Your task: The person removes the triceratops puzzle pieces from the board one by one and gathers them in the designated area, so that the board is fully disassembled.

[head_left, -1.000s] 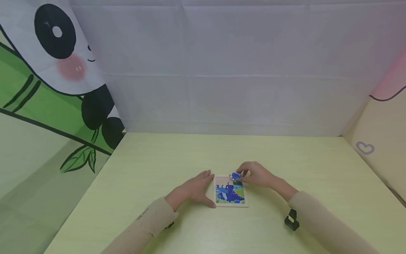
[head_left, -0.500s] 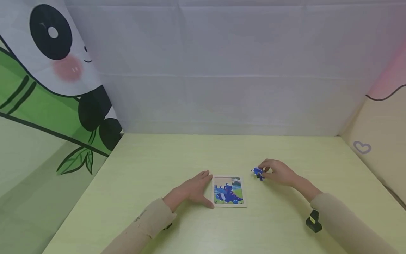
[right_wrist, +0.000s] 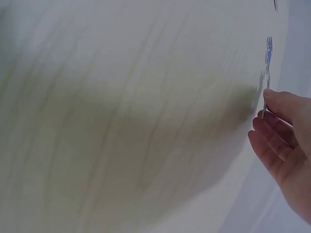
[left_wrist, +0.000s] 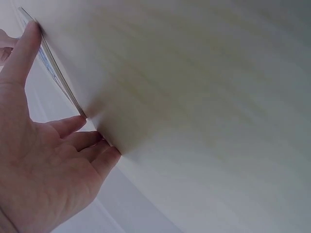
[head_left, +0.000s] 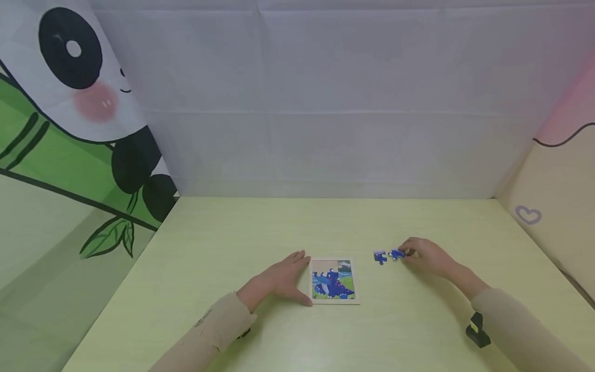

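Note:
A small framed jigsaw puzzle (head_left: 333, 284) with a blue dinosaur picture lies flat on the table. Bare backing shows in its upper left part. My left hand (head_left: 284, 279) lies along the frame's left side, fingers and thumb spread, the thumb at the near corner; in the left wrist view the thumb (left_wrist: 24, 53) touches the edge. To the right of the frame, my right hand (head_left: 428, 257) pinches a blue jigsaw piece (head_left: 396, 253) between thumb and fingers, low over the table. Another blue jigsaw piece (head_left: 380, 257) lies loose just left of it.
The pale yellow-green table (head_left: 260, 222) extends around the puzzle. A white cloth backdrop (head_left: 302, 150) stands behind it. Printed panels flank it, with a panda and green bamboo on the left and a heart outline (head_left: 528, 215) on the right.
My right hand has moved right, from over the puzzle's upper right corner to the table beside it. One jigsaw piece now lies apart from the pinched one. My left hand stays at the frame.

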`<action>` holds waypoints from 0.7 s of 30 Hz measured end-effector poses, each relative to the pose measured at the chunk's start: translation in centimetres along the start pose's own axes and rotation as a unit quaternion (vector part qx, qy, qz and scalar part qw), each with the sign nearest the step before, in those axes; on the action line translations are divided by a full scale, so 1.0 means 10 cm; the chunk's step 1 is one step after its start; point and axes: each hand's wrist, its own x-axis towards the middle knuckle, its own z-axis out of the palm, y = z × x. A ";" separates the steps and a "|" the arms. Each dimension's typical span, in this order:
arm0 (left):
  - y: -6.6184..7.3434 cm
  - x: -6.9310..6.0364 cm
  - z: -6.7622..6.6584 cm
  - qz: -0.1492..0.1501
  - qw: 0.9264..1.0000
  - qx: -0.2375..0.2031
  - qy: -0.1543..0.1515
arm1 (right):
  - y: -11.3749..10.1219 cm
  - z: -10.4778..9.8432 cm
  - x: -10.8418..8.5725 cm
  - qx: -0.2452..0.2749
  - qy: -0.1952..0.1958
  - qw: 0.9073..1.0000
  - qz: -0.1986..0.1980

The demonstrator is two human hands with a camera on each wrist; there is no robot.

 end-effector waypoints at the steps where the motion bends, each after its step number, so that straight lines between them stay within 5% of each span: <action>1: 0.00 0.00 0.00 0.001 1.000 -0.001 0.000 | 0.01 0.00 0.00 0.000 -0.002 1.000 0.002; 21: 0.02 -0.01 -0.01 -0.005 1.000 -0.007 0.000 | 0.15 0.07 0.00 0.028 -0.004 0.999 0.020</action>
